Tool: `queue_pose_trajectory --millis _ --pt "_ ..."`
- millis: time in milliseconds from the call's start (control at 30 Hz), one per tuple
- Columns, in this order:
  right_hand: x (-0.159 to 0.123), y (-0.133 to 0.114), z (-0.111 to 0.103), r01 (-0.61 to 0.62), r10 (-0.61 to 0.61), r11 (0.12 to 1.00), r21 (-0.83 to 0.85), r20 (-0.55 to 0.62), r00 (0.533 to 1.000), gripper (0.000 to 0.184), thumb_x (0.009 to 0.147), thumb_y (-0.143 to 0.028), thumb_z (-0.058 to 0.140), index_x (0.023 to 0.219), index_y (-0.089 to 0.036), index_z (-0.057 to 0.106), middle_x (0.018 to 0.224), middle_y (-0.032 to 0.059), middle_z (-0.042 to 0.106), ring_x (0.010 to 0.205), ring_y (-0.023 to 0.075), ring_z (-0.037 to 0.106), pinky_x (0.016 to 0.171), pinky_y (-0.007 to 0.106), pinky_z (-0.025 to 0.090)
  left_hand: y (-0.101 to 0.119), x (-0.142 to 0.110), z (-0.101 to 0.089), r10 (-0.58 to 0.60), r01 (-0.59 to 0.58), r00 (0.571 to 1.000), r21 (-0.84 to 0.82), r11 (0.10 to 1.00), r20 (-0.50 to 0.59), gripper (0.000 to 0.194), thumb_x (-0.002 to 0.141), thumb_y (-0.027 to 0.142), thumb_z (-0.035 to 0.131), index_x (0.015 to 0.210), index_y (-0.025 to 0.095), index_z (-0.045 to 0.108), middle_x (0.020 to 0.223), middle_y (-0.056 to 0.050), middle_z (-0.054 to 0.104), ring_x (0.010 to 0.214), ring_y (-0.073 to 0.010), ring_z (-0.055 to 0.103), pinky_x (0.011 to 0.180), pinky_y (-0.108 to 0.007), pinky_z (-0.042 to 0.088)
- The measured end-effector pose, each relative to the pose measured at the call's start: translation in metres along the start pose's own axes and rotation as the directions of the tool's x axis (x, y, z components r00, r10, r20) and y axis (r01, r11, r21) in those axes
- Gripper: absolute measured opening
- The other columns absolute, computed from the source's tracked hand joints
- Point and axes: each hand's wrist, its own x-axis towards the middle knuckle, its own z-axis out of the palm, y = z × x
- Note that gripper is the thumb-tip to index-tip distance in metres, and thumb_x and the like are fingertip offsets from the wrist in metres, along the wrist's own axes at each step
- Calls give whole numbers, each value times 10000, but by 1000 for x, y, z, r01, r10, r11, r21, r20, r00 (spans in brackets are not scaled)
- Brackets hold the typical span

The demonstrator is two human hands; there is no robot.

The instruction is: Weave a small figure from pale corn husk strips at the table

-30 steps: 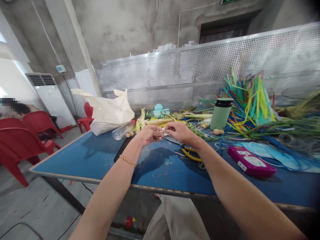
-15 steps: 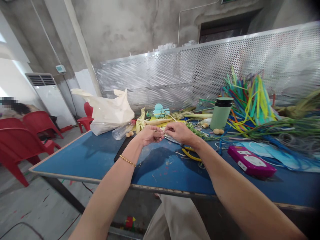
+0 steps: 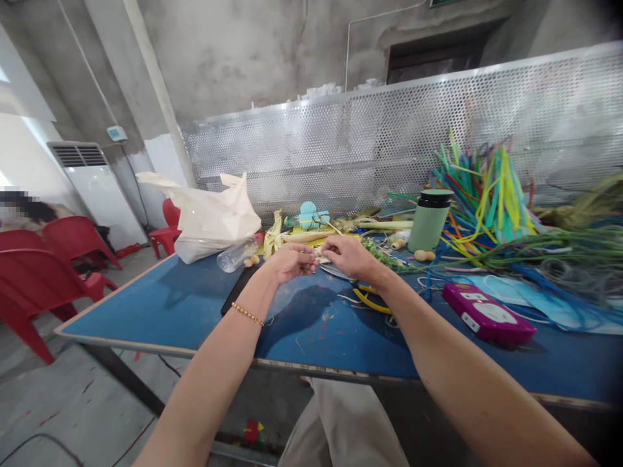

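My left hand (image 3: 294,263) and my right hand (image 3: 351,257) meet above the blue table (image 3: 195,308), their fingertips pinched close together. Between them shows a small pale piece (image 3: 319,255), too tiny to name. Both hands' fingers are closed around it or right beside it; I cannot tell which hand bears it. Beneath my right wrist lie yellow-handled pliers (image 3: 372,301). A dark flat object (image 3: 236,292) rests under my left wrist. Past my fingers are pale husk-like strips (image 3: 275,237) and green leafy stems (image 3: 377,251).
A white plastic bag (image 3: 214,217) and a clear bottle (image 3: 238,254) stand left. To the right are a green canister (image 3: 430,222), a purple power strip (image 3: 489,314), colourful strips (image 3: 501,194) and tangled green stems (image 3: 549,243). A perforated metal panel (image 3: 341,143) rises behind. Red chairs (image 3: 39,285) stand left.
The fingertips of my right hand have shifted slightly, and more of the small pale piece shows between the hands. Everything on the table stays in place.
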Motion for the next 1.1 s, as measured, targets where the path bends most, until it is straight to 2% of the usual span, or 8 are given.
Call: queue_pose_trajectory --millis 300,500,967,1100 --pt "0 5 2 22 -22 1000 -18 21 1000 132 772 -161 598 723 -147 719 668 28 688 607 128 545 609 240 360 -2 0 -3 19 -20 999 49 999 33 97 712 31 737 722 77 653 668 -76 647 572 -115 594 600 -263 445" --pt "1 4 2 6 -5 999 -35 39 999 148 768 -169 603 719 -143 740 661 41 702 597 132 556 601 243 363 -3 1 -5 25 -34 995 100 994 93 170 670 101 820 735 77 664 678 -67 653 596 -108 595 599 -249 434" --pt "0 0 1 5 -4 1000 -19 54 999 160 769 -159 601 701 -153 746 655 35 712 598 130 567 582 236 347 -5 3 -5 26 -31 999 180 983 33 213 658 120 839 727 93 640 651 -66 655 563 -108 587 575 -246 451" --pt "-2 -2 0 41 -42 999 17 66 997 149 772 -163 603 715 -150 740 642 22 692 577 118 535 582 233 343 -5 3 -4 49 -49 999 187 981 5 185 674 92 812 706 97 629 627 -66 651 543 -110 583 556 -244 442"
